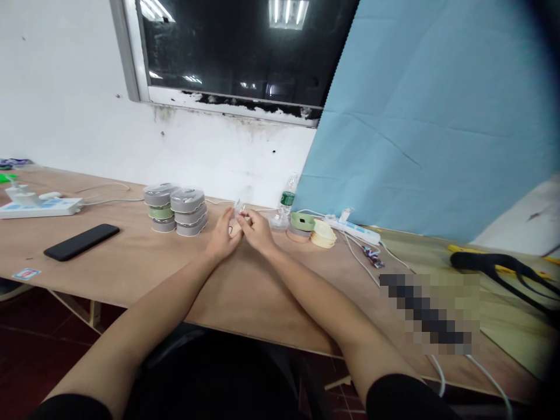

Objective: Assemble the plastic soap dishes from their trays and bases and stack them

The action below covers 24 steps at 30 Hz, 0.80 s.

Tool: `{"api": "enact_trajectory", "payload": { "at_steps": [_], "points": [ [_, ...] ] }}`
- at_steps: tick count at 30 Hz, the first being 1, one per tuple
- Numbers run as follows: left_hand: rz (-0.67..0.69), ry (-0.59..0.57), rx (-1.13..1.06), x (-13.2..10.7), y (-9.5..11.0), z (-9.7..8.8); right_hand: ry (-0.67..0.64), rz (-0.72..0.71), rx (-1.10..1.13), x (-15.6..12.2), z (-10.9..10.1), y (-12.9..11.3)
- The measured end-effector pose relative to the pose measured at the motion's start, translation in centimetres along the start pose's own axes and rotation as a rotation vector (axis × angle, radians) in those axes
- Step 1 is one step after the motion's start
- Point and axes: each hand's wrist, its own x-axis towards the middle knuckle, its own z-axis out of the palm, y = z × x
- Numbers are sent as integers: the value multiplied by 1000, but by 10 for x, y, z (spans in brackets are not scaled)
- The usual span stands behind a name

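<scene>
Both of my hands meet over the middle of the wooden table (144,274). My left hand (222,238) and my right hand (257,232) are closed, fingertips pinched together around a small clear plastic piece (241,205) that sticks up between them. What exactly the piece is I cannot make out. Just left of my hands stand two stacks of round grey and green cases with clear lids (175,209). To the right lie a green round case (301,223) and a pile of cream discs (322,234).
A black phone (81,241) lies at the left, behind it a white power strip (40,207). A plastic bottle (286,204) stands by the wall. Another power strip (355,230) with cables and a black and yellow tool (503,265) sit at the right. A blue sheet (437,116) hangs behind.
</scene>
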Motion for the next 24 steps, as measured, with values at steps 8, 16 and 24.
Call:
{"api": "enact_trajectory", "payload": {
  "at_steps": [8, 16, 24],
  "points": [
    [-145, -288, 342, -2, -10, 4, 120, 29, -284, -19, 6, 60],
    [-375, -359, 309, 0, -28, 2, 338, 186, -395, -10, -2, 107],
    [-346, -407, 334, -3, -31, 5, 435, 327, -267, -7, -4, 121]
  ]
}}
